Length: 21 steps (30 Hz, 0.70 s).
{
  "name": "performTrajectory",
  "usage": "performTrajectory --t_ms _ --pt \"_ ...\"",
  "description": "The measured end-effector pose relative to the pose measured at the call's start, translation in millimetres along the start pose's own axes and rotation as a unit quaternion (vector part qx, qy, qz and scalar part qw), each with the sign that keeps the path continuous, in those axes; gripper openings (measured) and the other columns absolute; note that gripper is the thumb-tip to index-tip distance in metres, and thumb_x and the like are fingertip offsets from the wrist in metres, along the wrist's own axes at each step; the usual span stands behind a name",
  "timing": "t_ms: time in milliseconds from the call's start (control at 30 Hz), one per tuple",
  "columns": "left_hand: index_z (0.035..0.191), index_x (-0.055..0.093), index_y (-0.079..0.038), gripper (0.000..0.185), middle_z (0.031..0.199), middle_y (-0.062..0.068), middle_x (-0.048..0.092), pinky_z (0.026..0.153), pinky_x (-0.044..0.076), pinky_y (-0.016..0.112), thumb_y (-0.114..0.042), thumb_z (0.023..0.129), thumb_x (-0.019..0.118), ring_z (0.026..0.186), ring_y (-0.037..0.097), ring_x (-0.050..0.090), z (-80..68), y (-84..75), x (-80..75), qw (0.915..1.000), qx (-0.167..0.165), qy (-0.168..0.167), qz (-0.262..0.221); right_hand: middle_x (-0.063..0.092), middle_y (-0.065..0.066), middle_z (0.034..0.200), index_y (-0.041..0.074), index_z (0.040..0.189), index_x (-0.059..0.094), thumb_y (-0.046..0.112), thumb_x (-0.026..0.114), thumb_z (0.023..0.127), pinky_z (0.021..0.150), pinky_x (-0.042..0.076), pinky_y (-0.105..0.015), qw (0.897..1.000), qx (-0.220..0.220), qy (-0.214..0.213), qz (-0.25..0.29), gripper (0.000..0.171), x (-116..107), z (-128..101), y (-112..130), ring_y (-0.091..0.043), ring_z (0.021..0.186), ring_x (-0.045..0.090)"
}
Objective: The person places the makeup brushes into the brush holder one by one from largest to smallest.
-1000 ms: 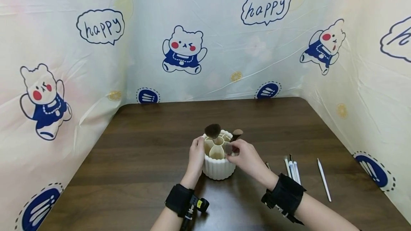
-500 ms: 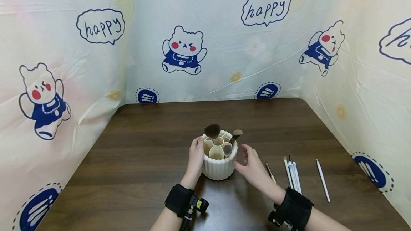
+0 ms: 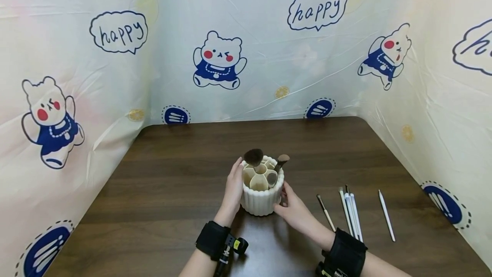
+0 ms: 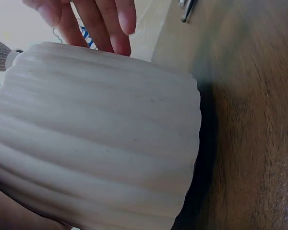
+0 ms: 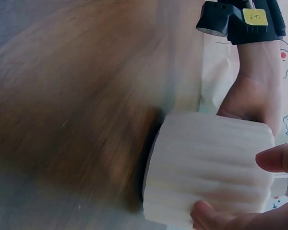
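A ribbed white makeup brush holder (image 3: 262,202) with petal-shaped compartments stands upright on the table. In it are a large dark brush (image 3: 253,157), a tan-tipped brush (image 3: 282,160) and a grey-tipped brush (image 3: 272,178). My left hand (image 3: 232,191) holds the holder's left side, its fingertips at the rim; in the left wrist view part of that hand lies along the wall. At the right side, my right hand (image 3: 297,210) has its fingers close against the ribbed wall, thumb toward the front. The right wrist view shows two fingertips (image 5: 204,211) overlapping the ribs.
Right of my right hand lie a thin brush (image 3: 326,212), a bundle of several slim white-handled brushes (image 3: 351,215) and a lone white pen-like stick (image 3: 386,216). Printed sheeting (image 3: 269,54) borders the brown wooden table (image 3: 184,174) at the back and sides.
My right hand has let go of the grey-tipped brush, now in a compartment, drawn back, then come down to the holder's right wall. My left hand stays at the holder.
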<state>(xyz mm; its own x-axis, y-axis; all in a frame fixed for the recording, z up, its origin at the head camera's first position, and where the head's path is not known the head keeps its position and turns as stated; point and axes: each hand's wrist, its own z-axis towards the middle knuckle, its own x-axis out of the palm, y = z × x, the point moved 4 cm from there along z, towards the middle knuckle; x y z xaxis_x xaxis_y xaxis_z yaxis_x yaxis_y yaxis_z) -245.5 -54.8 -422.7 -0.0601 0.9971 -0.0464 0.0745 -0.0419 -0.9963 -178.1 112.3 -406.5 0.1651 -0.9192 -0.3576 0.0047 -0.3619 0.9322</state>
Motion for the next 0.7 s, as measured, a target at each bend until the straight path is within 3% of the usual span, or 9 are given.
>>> performTrajectory --t_ms 267,467,700 --pt "0.147 0.036 -0.008 0.048 0.153 0.017 0.033 0.116 0.024 0.054 -0.027 0.104 0.032 0.142 0.036 0.029 -3.1 -1.5 -1.6 0.9998 0.0 -0.019 0.003 0.032 -0.032 0.148 -0.01 0.148 0.013 0.002 0.057 0.082 0.108 0.036 -0.055 1.0 0.003 -0.001 -0.005 0.08 -1 13 2 -0.043 0.135 0.037" --pt "0.148 0.033 -0.008 0.05 0.154 0.017 0.032 0.116 0.024 0.053 -0.028 0.103 0.032 0.143 0.035 0.027 -2.3 1.8 -4.0 0.9996 0.002 -0.028 0.011 0.005 -0.034 0.155 -0.013 0.147 -0.004 0.007 0.058 0.084 0.116 0.018 -0.057 0.999 0.039 0.019 -0.017 0.091 7 7 6 -0.044 0.145 0.01" --pt "0.147 0.037 -0.013 0.048 0.154 0.013 0.035 0.116 0.025 0.052 -0.024 0.101 0.031 0.143 0.032 0.029 -1.9 1.7 -4.2 0.9988 0.019 -0.031 0.034 0.0 -0.036 0.154 -0.013 0.146 -0.013 0.01 0.06 0.083 0.116 0.016 -0.06 0.998 0.05 0.033 -0.003 0.099 15 -5 21 -0.046 0.144 0.006"
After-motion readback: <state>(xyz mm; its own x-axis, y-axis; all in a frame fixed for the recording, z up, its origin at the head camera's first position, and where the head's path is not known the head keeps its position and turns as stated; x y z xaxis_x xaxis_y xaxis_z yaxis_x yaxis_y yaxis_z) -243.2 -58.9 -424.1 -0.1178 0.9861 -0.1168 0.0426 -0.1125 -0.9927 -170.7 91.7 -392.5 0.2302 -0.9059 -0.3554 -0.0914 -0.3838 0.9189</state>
